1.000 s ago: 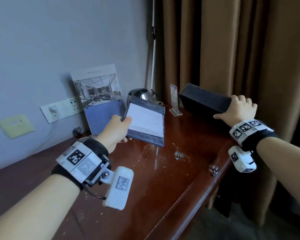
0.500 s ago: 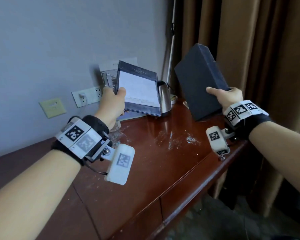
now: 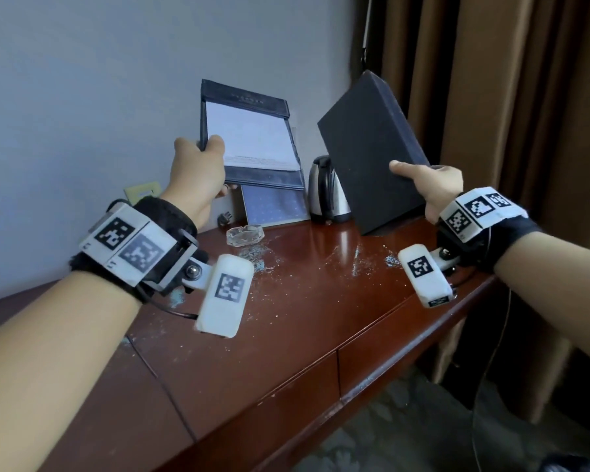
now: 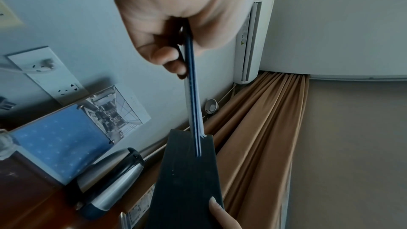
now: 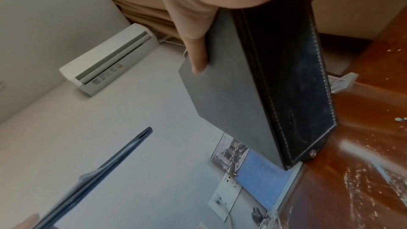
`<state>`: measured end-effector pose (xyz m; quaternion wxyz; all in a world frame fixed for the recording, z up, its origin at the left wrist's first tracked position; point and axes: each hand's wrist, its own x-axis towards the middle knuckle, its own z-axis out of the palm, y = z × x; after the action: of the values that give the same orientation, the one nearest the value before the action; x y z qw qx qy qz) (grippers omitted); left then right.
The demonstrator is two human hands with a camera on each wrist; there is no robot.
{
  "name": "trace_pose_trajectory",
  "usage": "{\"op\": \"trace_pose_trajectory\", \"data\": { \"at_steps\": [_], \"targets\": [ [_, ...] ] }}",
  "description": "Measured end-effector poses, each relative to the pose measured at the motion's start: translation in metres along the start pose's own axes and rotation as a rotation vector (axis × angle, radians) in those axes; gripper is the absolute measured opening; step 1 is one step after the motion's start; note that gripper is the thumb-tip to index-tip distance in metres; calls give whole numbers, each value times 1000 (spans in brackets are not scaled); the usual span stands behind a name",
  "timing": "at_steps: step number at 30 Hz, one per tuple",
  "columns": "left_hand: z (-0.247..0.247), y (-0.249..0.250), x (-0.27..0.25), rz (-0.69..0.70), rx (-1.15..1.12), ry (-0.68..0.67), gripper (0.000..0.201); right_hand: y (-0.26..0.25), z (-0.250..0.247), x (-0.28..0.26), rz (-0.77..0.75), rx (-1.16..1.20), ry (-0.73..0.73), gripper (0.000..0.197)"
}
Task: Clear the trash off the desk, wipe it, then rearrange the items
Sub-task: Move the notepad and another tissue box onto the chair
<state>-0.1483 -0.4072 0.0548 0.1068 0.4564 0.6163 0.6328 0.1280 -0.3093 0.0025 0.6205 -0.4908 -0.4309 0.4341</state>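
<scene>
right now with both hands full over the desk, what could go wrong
1. The left hand pinches the notepad folder by one edge only; it could slip onto the glass ashtray.
2. The dark box, held in the right hand, hangs close to the kettle and might knock it.
3. Crumbs on the desk remain unwiped.

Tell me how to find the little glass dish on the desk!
Start at the brown wooden desk and look toward the back, near the wall. The glass dish sits there, left of the silver kettle and in front of the blue folder that leans on the wall. It is the only see-through thing there, low and flat.
</scene>
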Motion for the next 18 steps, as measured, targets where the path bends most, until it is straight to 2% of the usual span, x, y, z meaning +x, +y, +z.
{"op": "trace_pose_trajectory", "data": {
  "at_steps": [7, 12, 18],
  "targets": [
    [-43, -3, -15, 34, 46, 35, 46, -5, 21, -34, -78, -71, -125, 40],
    [-78, -7, -27, 31, 71, 92, 45, -4, 42, -61, -41, -33, -229, 57],
    [-121, -14, -42, 25, 112, 197, 42, 4, 80, -101, 67, 102, -383, 35]
  ]
}}
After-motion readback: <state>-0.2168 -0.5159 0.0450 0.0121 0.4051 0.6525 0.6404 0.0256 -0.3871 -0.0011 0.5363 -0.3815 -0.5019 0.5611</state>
